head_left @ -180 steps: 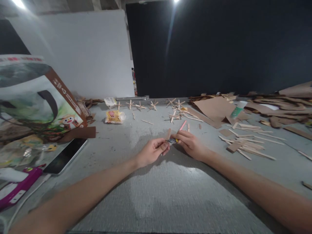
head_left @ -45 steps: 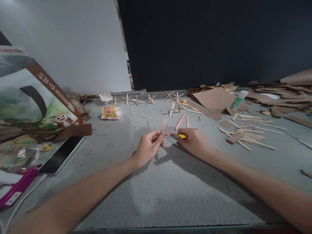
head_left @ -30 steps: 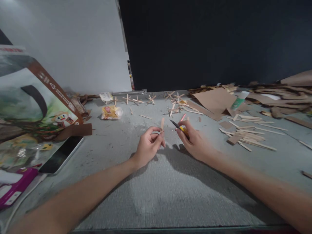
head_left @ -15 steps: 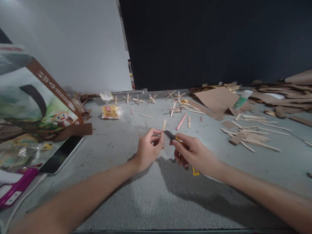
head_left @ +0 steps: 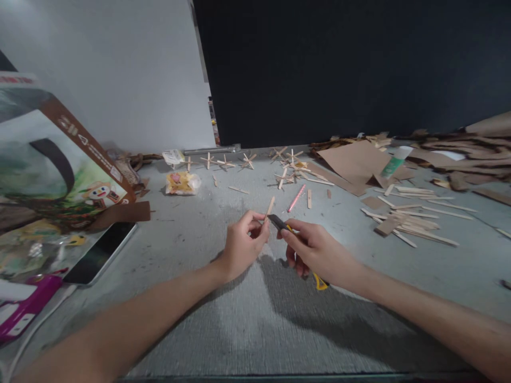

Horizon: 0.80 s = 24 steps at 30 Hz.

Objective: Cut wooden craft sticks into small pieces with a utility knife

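Observation:
Between thumb and fingers, my left hand (head_left: 245,239) pinches a short wooden craft stick (head_left: 271,205), which points up and slightly right. My right hand (head_left: 313,247) is wrapped round a yellow and black utility knife (head_left: 279,222). The knife's dark front end is close against the stick, by my left fingertips; whether the blade touches the wood is too small to tell. The knife's yellow tail sticks out below my right palm. Just beyond my hands lie a red-and-white striped pencil-like rod (head_left: 296,198) and a loose craft stick (head_left: 309,199).
Star-shaped stick pieces (head_left: 249,161) stand along the back. A yellow packet (head_left: 181,183) lies behind left. At left are a phone (head_left: 101,254), a purple device (head_left: 30,306) and a printed box (head_left: 59,154). Loose sticks (head_left: 423,229), cardboard (head_left: 351,162) and a green-white tube (head_left: 396,162) lie right.
The stick in my left hand has tilted a little more to the right. The knife stays close to it, and both hands have barely moved.

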Available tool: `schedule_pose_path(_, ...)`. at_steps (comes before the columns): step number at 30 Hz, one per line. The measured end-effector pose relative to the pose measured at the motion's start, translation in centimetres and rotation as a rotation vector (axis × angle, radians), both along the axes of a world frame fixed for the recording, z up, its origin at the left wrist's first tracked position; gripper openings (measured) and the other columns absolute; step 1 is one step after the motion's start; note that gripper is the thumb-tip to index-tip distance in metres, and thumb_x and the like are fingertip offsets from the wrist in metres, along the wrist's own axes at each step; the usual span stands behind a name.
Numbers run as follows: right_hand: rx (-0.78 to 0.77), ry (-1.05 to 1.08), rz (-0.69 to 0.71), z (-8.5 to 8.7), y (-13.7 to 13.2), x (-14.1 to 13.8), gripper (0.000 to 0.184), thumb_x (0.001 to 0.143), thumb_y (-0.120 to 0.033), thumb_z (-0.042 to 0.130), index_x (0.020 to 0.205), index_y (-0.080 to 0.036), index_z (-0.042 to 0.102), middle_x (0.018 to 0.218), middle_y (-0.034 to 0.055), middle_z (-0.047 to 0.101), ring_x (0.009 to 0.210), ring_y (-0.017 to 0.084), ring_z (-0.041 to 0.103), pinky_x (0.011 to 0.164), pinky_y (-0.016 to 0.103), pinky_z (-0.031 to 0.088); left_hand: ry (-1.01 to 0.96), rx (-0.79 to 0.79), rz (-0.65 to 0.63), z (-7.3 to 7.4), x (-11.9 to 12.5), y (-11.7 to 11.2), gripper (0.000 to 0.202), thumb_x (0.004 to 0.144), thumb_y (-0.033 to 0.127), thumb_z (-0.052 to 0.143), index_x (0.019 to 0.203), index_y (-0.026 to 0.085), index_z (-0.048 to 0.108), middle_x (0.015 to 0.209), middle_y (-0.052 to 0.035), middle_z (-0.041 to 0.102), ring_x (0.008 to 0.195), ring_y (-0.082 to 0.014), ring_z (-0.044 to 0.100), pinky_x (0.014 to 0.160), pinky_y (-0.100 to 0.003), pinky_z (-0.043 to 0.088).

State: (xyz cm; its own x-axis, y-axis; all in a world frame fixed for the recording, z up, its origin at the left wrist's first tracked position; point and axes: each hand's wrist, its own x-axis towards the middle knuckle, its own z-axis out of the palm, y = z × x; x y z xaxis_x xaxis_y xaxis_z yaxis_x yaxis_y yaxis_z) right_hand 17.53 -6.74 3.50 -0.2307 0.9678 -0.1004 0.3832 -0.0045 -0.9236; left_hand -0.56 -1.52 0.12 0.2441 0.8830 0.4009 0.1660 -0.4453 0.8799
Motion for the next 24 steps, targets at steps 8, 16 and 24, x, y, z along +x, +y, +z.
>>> schedule_pose_path(8,-0.050,-0.059,-0.011,0.6,0.2,0.1,0.020,0.105,-0.037,0.045,0.091,-0.024,0.052,0.052,-0.0077,0.057,0.031,0.011,0.051,0.033,0.019,0.038,0.078,0.034,-0.016,-0.6,-0.1,0.3,0.026,0.100,0.046,0.065,0.095,0.021,0.064,0.068,-0.0010,0.071,0.058,-0.0143,0.063,0.057,-0.025,0.045)
schedule_pose_path(16,-0.119,-0.071,-0.004,0.4,0.7,0.4,0.017,0.104,-0.035,0.047,0.091,-0.025,0.052,0.050,-0.0072,0.058,0.031,0.012,0.053,0.031,0.020,0.037,0.121,0.049,-0.007,-0.5,-0.1,0.2,0.021,0.100,0.042,0.065,0.094,0.022,0.068,0.070,-0.0010,0.073,0.056,-0.0141,0.061,0.059,-0.028,0.046)
schedule_pose_path(24,-0.188,0.068,0.038,0.0,1.3,0.7,0.019,0.101,-0.041,0.049,0.095,-0.024,0.053,0.044,-0.0072,0.057,0.028,0.013,0.049,0.030,0.020,0.036,0.121,0.010,-0.007,-0.7,-0.1,0.5,0.027,0.099,0.047,0.065,0.097,0.020,0.069,0.072,-0.0026,0.076,0.057,-0.0142,0.062,0.056,-0.028,0.045)
